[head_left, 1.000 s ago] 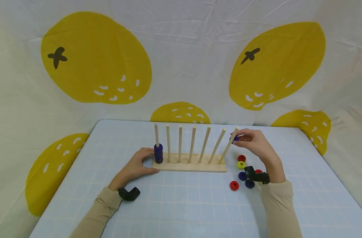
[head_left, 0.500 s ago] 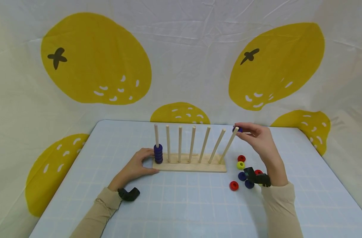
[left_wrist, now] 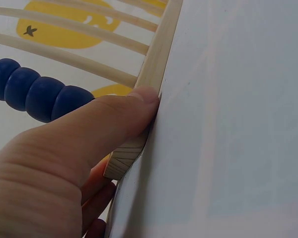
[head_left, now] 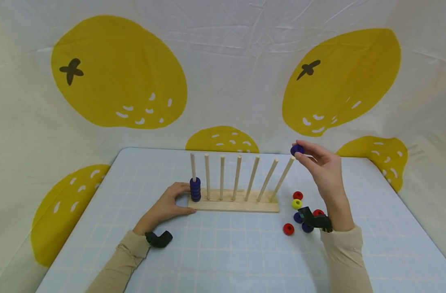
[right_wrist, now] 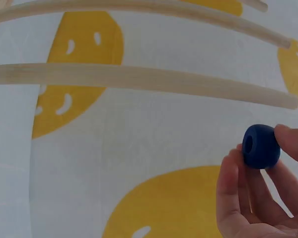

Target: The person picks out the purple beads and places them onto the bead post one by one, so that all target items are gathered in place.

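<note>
A wooden peg rack (head_left: 215, 205) with a row of upright pegs stands on the table. Several dark blue beads (head_left: 195, 189) are stacked on its leftmost peg. My left hand (head_left: 169, 202) grips the rack's left end, thumb along the front edge and fingers behind; in the left wrist view the base (left_wrist: 156, 59) runs away from the thumb. Between thumb and fingertips my right hand (head_left: 323, 165) pinches a blue bead (right_wrist: 260, 146), its hole showing. That bead is held just above the tip of the rightmost peg (head_left: 283, 177), apart from it.
Loose beads lie right of the rack: a red bead (head_left: 298, 195), a yellow bead (head_left: 297, 204), another red one nearer the front, and blue ones partly hidden by the right wrist camera (head_left: 316, 219). A lemon-print cloth (head_left: 234, 81) hangs behind the table (head_left: 223, 252).
My right hand has risen with the blue bead, from beside the upper part of the rightmost peg to above its tip. The left hand and the rack have stayed in place.
</note>
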{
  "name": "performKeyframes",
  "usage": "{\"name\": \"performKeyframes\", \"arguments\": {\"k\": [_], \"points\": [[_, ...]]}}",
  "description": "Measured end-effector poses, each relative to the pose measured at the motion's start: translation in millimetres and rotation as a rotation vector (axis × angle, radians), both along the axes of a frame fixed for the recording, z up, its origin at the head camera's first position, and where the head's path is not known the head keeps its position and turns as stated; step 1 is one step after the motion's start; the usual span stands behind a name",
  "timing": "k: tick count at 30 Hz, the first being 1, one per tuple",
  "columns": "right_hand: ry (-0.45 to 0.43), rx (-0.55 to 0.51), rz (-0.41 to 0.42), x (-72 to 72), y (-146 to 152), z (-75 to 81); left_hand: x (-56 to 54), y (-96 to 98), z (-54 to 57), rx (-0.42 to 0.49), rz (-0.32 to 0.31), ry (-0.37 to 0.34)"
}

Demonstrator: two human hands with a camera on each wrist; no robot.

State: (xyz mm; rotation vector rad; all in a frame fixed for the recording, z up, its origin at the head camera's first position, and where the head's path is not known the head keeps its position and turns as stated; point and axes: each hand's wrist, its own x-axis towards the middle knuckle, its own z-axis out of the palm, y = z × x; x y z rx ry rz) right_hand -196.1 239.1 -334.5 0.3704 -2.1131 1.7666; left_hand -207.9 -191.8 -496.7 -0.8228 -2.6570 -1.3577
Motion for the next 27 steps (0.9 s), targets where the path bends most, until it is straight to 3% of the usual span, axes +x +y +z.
{"name": "performKeyframes", "arguments": {"k": [9,17,27], "points": [[0.079,-0.081,-0.031,5.9,-13,8.4,-0.9,0.0,-1.3,-0.014,-0.008,0.039],[0.142,-0.11,0.042,15.3,-30,20.3,-1.3,-0.3,-0.2,-0.001,-0.007,0.025],[0.135,-0.083,0.046,17.7,-48,33.0,-1.4,0.6,-0.5,0.002,-0.007,0.032]]}}
